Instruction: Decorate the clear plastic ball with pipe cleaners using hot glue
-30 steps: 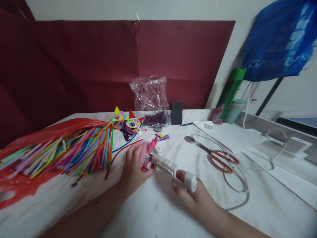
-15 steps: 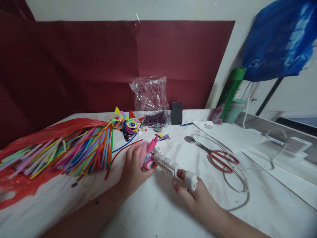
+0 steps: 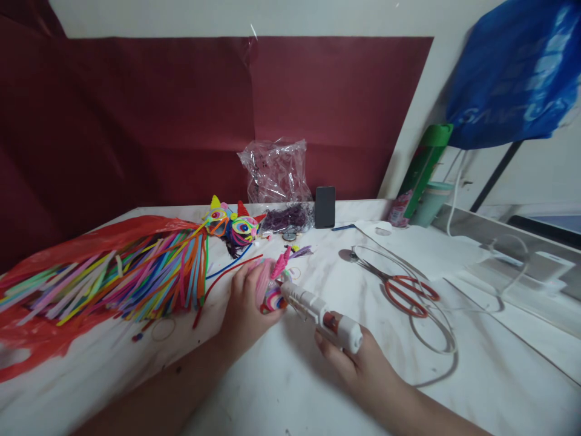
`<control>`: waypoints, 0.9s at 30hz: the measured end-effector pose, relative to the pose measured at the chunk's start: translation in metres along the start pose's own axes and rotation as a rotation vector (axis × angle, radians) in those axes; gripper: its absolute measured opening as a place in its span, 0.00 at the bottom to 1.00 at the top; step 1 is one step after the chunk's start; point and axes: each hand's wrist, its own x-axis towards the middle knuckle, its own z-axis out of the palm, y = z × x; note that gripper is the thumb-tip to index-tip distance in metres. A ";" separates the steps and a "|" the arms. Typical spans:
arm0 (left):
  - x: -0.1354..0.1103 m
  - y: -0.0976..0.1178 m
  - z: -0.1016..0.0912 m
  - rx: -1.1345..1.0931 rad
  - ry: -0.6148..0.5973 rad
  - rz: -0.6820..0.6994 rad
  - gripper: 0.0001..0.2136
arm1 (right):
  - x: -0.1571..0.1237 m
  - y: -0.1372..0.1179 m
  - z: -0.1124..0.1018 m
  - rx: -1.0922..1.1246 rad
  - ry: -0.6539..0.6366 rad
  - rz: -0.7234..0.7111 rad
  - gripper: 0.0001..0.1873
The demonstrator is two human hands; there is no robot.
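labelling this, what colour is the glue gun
Mostly white; the glue gun shows best in the head view.

Looks like smooth plastic on the white glue gun point(image 3: 302, 301), soft and fuzzy on the pink craft piece point(image 3: 264, 283) and pipe cleaners point(image 3: 158, 278), thin and glossy on the red bag point(image 3: 49, 330) and crinkled clear bag point(image 3: 276, 172), metallic on the scissor blades point(image 3: 371, 267), matt on the maroon sheet point(image 3: 327, 109), smoothly marbled on the bench point(image 3: 272, 381)

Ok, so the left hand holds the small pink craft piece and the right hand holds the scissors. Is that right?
Not quite: the right hand holds a white glue gun, not the scissors, which lie on the table, as the head view shows. The left hand does hold the small pink craft piece.
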 end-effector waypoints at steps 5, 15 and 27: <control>-0.001 0.000 0.000 -0.001 -0.005 -0.008 0.37 | 0.001 -0.001 -0.001 0.025 -0.018 -0.019 0.10; -0.003 -0.003 0.002 -0.014 -0.016 -0.022 0.38 | -0.003 -0.004 0.001 0.002 -0.050 -0.048 0.10; -0.001 0.000 -0.001 0.007 -0.016 0.000 0.37 | 0.000 0.002 0.001 0.042 0.041 -0.016 0.10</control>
